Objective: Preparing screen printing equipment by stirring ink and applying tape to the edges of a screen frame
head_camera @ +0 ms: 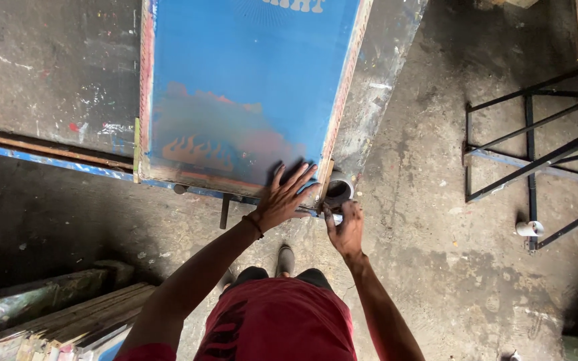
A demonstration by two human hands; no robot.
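A blue printing screen (242, 80) in a wooden frame lies on a dark, paint-stained table, with an orange flame pattern near its close edge. My left hand (282, 199) rests flat with fingers spread on the screen's near right corner. My right hand (346, 229) is just below that corner, fingers curled around a small object at the table's edge; what it grips is too small to tell. A round grey tube end (338, 189) sits beside the corner, right above my right hand.
A blue-edged table rail (48, 159) runs off to the left. A black metal rack (530, 157) stands on the concrete floor at the right, with a small white can (528, 228) at its foot. Stacked wooden frames (61, 321) lie at the lower left.
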